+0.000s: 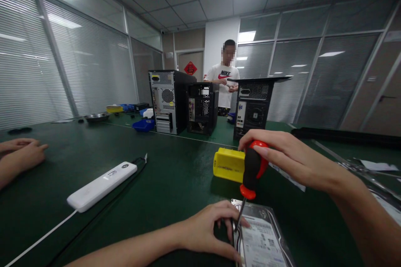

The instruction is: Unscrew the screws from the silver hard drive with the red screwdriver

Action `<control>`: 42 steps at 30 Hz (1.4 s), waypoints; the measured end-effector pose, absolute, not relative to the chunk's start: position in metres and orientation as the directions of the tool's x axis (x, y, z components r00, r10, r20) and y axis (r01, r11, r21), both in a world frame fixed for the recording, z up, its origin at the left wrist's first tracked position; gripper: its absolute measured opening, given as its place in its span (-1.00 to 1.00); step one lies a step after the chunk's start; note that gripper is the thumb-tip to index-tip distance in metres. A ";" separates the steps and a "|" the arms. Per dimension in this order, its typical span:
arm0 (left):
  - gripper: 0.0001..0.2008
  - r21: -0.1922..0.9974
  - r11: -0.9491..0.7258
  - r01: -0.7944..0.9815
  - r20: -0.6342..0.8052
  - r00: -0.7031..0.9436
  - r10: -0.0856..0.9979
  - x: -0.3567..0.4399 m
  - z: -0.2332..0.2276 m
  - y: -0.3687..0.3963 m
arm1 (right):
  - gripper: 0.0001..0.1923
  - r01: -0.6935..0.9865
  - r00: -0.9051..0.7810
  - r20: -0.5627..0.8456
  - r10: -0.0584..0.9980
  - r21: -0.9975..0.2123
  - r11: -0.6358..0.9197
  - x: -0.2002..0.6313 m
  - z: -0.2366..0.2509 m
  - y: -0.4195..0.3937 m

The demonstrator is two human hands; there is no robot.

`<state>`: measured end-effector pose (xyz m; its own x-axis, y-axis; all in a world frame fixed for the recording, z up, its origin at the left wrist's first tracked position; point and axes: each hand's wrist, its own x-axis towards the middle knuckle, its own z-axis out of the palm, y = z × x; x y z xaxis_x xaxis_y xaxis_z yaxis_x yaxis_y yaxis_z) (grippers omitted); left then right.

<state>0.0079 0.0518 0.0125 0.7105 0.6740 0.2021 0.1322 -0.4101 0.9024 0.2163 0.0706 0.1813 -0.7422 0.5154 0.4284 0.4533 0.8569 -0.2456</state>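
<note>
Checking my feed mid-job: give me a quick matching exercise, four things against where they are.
Things:
1. screwdriver
2. hard drive
3. yellow box
4. power strip

Places:
A. lying on the table to the left, cable attached
B. under the left hand, at the bottom edge
C. gripped in the right hand, tip down
D. on the table just behind the screwdriver

Pairs: 1-C, 2-B, 3-D, 4-A

Two bare forearms, no sleeves, bare hands
</note>
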 end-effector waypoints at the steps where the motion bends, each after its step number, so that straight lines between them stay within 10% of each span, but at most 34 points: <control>1: -0.38 0.907 -0.400 0.129 0.197 0.711 0.675 0.008 0.013 0.052 | -0.68 0.420 -0.752 0.411 0.516 -0.304 0.855 0.217 0.182 0.070; 24: -0.37 0.894 -0.418 0.160 0.187 0.715 0.673 0.008 0.010 0.053 | -0.75 0.405 -0.760 0.438 0.480 -0.260 0.877 0.207 0.180 0.069; 32: -0.37 0.904 -0.403 0.139 0.194 0.708 0.679 0.008 0.010 0.053 | -0.68 0.233 -0.805 0.386 0.451 -0.492 0.839 0.205 0.178 0.069; 42: -0.37 0.905 -0.392 0.166 0.165 0.713 0.682 0.007 0.012 0.053 | -0.67 0.355 -0.793 0.387 0.471 -0.334 0.873 0.206 0.180 0.065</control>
<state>0.0073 0.0525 0.0119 0.7126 0.6819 0.1648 0.1662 -0.3924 0.9046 0.2061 0.0646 0.1798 -0.7925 0.4711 0.3873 0.3555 0.8728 -0.3343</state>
